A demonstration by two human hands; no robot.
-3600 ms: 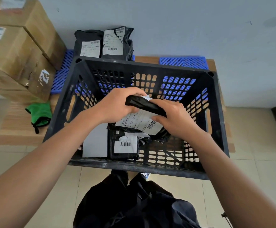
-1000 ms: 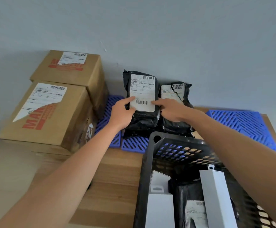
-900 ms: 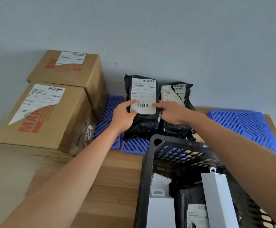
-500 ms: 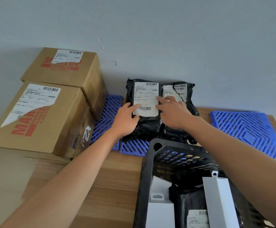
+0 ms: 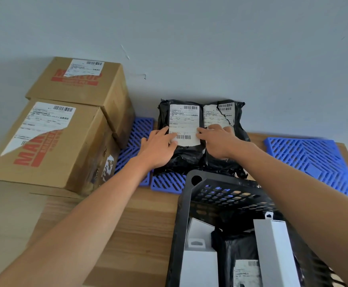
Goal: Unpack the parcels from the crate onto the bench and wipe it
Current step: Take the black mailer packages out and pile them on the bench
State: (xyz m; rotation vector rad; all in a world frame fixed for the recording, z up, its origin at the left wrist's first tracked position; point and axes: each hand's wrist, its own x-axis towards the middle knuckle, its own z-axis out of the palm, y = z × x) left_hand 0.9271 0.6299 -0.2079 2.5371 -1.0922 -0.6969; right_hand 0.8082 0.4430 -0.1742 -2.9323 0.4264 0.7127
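A black parcel with a white label (image 5: 181, 125) leans against the wall on the wooden bench (image 5: 127, 228), beside a second black parcel with a torn label (image 5: 222, 114). My left hand (image 5: 158, 150) rests on the front parcel's left side, thumb on the label. My right hand (image 5: 216, 141) lies flat across the seam between the two parcels. The black crate (image 5: 185, 206) stands at the lower right; inside are a white box (image 5: 200, 264), a tall grey-white box (image 5: 276, 251) and a black parcel (image 5: 243, 264).
Two stacked cardboard boxes (image 5: 51, 137) fill the bench's left end. Blue plastic grid mats lie under the parcels (image 5: 167, 183) and at the far right (image 5: 314, 160). A grey wall rises directly behind the bench.
The parcel taken from the crate now stands against the wall. Over the last second both hands slid down its label slightly and the view shifted down.
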